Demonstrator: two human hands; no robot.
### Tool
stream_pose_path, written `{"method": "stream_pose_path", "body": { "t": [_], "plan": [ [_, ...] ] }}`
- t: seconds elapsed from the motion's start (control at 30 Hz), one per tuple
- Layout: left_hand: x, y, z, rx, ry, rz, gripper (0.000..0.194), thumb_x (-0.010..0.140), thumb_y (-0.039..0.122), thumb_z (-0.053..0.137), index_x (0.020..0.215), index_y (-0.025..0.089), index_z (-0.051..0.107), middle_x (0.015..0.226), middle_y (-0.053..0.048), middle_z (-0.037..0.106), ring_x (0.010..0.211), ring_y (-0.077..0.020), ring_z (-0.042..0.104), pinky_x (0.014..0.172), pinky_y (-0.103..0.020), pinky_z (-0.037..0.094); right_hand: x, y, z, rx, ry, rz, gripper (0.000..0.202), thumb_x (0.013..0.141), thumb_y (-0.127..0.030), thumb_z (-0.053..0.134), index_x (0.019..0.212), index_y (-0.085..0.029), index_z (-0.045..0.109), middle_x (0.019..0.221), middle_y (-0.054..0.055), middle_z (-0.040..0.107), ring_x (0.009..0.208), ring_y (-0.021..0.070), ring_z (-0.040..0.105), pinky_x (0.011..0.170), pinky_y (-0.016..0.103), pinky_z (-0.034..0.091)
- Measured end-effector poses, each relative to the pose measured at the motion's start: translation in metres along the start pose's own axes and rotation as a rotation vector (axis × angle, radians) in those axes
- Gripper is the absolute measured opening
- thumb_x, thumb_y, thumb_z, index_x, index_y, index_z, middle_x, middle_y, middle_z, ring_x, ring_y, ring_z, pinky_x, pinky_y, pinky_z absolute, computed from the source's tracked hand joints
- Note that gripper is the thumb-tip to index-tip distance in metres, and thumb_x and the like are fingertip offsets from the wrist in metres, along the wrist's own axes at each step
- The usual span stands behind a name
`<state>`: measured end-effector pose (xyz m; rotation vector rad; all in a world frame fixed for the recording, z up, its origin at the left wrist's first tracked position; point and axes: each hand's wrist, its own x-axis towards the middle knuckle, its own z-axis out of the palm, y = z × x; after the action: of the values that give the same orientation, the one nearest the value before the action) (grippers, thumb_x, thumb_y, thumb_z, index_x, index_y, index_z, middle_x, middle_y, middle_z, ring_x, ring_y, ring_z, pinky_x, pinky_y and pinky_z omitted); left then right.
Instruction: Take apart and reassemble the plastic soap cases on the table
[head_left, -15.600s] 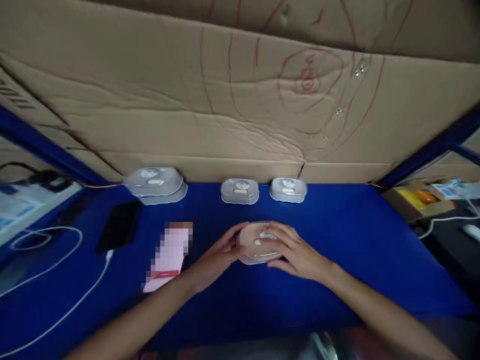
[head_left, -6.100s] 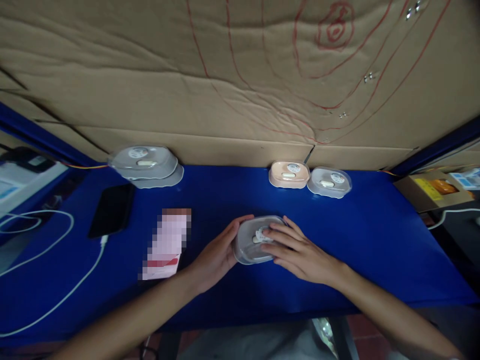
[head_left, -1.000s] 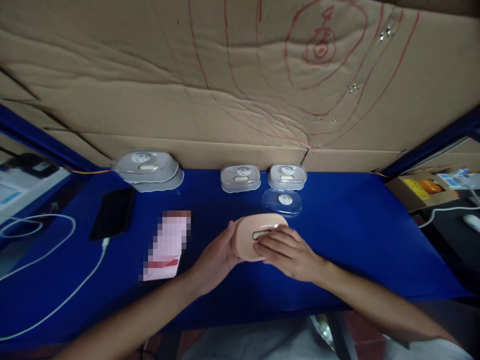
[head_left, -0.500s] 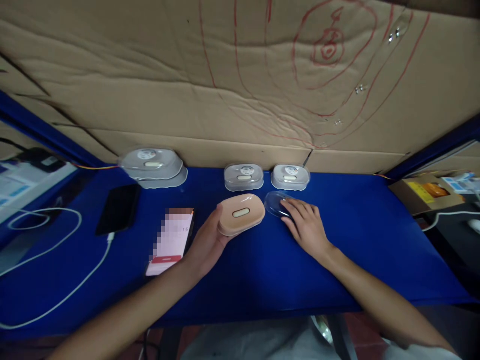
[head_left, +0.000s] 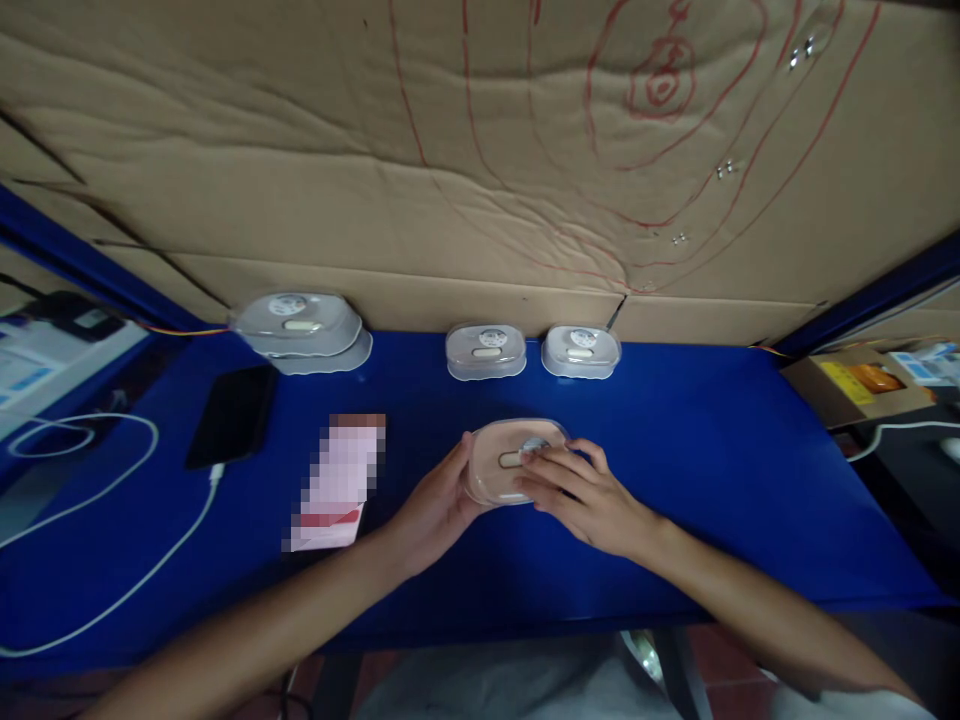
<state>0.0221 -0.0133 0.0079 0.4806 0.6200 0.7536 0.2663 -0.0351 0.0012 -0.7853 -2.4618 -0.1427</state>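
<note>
The left hand has its grip around the left side of a peach oval box under a clear cover, before two grey boxes on the blue counter. The right hand lays its fingers across the cover; whether its grip clasps it cannot be told.

Listed from my feed: one blue tabletop, bearing at its left a dark phone with a white cable plugged in, and near it a lit phone, its pinkish screen pixelated. Behind I log one creased cardboard wall, red rings drawn on it; far right, one small cardboard box, yellow-labelled, something orange showing.
</note>
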Motion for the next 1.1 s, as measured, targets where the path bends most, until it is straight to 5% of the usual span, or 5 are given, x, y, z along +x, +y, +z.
{"method": "stream_pose_path", "body": {
  "t": [0.17, 0.53, 0.7, 0.87, 1.1],
  "plan": [
    [-0.003, 0.002, 0.002, 0.079, 0.073, 0.082, 0.051, 0.101, 0.06, 0.064, 0.135, 0.022, 0.071, 0.14, -0.011, 0.073, 0.129, -0.0297, 0.069, 0.094, -0.033, 0.059, -0.003, 0.0, 0.001, 0.036, -0.012, 0.037, 0.032, 0.109, -0.025, 0.057, 0.139, -0.028, 0.066, 0.137, 0.005, 0.074, 0.146, 0.0248, 0.053, 0.126, 0.051, 0.029],
    [-0.007, -0.001, 0.005, 0.029, 0.046, 0.056, 0.043, 0.104, 0.054, 0.064, 0.134, 0.024, 0.072, 0.139, -0.011, 0.072, 0.124, -0.0297, 0.069, 0.095, -0.038, 0.059, -0.005, 0.005, 0.007, 0.112, 0.059, 0.088, 0.035, 0.104, -0.034, 0.066, 0.139, -0.029, 0.064, 0.142, 0.01, 0.067, 0.147, 0.0287, 0.05, 0.125, 0.058, 0.035],
    [-0.007, -0.003, 0.003, 0.014, 0.116, 0.078, 0.032, 0.099, 0.046, 0.074, 0.124, 0.026, 0.075, 0.129, -0.006, 0.075, 0.115, -0.0249, 0.071, 0.091, -0.034, 0.059, -0.007, 0.011, 0.007, 0.213, -0.014, 0.184, 0.06, 0.105, -0.046, 0.061, 0.159, -0.022, 0.047, 0.162, 0.019, 0.048, 0.155, 0.0343, 0.041, 0.123, 0.059, 0.041],
    [-0.004, -0.006, 0.0, 0.019, 0.159, 0.092, 0.029, 0.098, 0.041, 0.076, 0.122, 0.024, 0.075, 0.131, -0.007, 0.073, 0.113, -0.0248, 0.07, 0.092, -0.036, 0.059, -0.011, 0.016, 0.011, 0.267, 0.009, 0.196, 0.07, 0.109, -0.04, 0.055, 0.171, -0.032, 0.024, 0.17, 0.015, 0.04, 0.163, 0.0338, 0.029, 0.125, 0.059, 0.041],
    [-0.002, -0.005, -0.002, 0.015, 0.173, 0.112, 0.031, 0.095, 0.041, 0.08, 0.12, 0.022, 0.076, 0.126, -0.007, 0.075, 0.112, -0.0245, 0.07, 0.092, -0.036, 0.06, -0.011, 0.019, 0.012, 0.26, -0.059, 0.226, 0.071, 0.108, -0.037, 0.058, 0.17, -0.035, 0.024, 0.172, 0.012, 0.038, 0.163, 0.0347, 0.028, 0.125, 0.062, 0.041]
  ]
}}
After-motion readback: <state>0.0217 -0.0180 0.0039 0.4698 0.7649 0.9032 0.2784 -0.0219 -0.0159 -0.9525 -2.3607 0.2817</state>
